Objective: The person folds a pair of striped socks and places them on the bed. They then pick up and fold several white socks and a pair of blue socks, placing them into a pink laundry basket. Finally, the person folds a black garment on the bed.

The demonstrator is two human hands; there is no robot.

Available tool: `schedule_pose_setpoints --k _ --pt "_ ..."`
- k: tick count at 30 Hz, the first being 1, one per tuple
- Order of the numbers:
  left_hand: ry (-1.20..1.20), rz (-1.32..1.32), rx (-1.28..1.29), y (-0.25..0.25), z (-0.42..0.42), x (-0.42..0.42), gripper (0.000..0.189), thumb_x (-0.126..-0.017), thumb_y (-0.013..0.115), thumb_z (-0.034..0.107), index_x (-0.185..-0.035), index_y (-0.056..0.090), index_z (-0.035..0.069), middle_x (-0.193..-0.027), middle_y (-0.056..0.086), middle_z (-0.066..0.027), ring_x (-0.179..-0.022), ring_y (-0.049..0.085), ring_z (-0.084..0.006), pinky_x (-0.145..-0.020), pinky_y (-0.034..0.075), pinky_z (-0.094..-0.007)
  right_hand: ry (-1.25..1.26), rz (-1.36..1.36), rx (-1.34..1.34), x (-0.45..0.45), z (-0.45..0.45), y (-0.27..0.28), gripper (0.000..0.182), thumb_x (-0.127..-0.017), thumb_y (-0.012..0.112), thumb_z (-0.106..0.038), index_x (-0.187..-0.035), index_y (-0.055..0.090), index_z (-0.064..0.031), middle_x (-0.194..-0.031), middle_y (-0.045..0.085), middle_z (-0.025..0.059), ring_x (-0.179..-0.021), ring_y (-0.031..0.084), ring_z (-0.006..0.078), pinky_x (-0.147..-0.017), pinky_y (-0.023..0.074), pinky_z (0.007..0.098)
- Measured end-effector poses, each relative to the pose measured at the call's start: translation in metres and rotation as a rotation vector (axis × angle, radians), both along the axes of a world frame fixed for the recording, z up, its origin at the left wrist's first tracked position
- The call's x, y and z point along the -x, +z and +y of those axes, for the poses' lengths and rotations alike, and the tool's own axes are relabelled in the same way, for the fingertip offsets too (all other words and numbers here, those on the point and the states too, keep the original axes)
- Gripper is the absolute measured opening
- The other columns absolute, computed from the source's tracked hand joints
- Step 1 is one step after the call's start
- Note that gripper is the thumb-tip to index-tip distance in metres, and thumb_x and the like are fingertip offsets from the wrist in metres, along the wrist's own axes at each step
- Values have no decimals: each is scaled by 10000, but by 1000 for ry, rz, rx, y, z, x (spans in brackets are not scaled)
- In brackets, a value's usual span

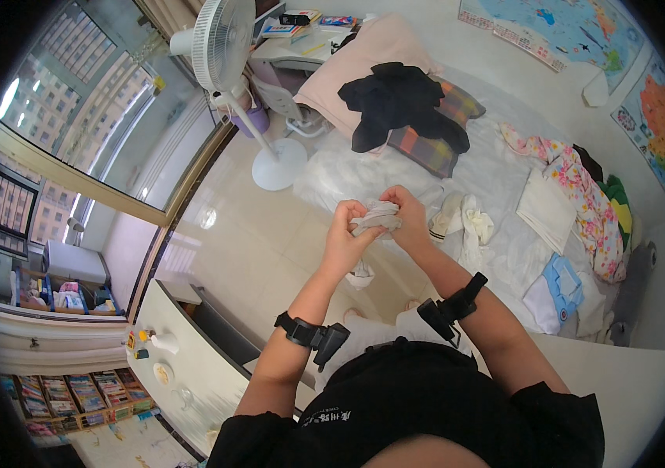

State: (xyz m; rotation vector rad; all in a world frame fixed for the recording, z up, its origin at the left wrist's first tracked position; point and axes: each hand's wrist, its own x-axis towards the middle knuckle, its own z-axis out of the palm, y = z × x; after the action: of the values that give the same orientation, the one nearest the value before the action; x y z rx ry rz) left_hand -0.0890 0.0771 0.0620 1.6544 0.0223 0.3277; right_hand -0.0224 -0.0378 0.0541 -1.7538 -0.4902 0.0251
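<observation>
Between both hands is a bunched pale sock (376,217), its lower end dangling below the fingers. My left hand (348,237) pinches it from the left side, and my right hand (407,219) grips it from the right. Beside my right hand, more white socks (475,225) and a cream sock with dark stripes (444,219) lie on the bed's pale cover (499,263). Whether the held bundle is one sock or a pair, I cannot tell.
On the bed lie a black garment (396,99), a plaid cushion (426,152), a pink pillow (367,64), a folded white cloth (546,210), a floral garment (587,216) and a blue-and-white shirt (563,286). A white standing fan (221,52) and a white table (192,362) stand to the left.
</observation>
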Motion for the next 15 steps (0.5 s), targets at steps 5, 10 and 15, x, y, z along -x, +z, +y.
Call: schedule_pose_setpoints --k 5,10,15 --pt "-94 198 101 6 10 0 373 -696 606 -5 -942 332 60 -780 554 -59 -712 515 -91 -590 401 -208 24 63 42 -2 0 -3 217 -594 597 16 -762 471 -41 -621 495 -4 -577 451 73 -528 374 198" --pt "-5 276 -225 -1 20 -5 355 -663 605 7 -931 377 58 -743 558 -45 -674 510 -80 -565 397 -219 -62 72 42 1 3 1 173 -626 581 -23 -760 476 -51 -594 515 76 -536 475 174 -517 389 263" --pt "160 324 -504 -1 13 -10 334 -642 603 112 -919 416 103 -692 564 -75 -637 545 -231 -546 409 -325 -59 -86 208 18 4 6 216 -634 570 -59 -819 460 -76 -635 511 105 -576 505 263 -529 392 308"
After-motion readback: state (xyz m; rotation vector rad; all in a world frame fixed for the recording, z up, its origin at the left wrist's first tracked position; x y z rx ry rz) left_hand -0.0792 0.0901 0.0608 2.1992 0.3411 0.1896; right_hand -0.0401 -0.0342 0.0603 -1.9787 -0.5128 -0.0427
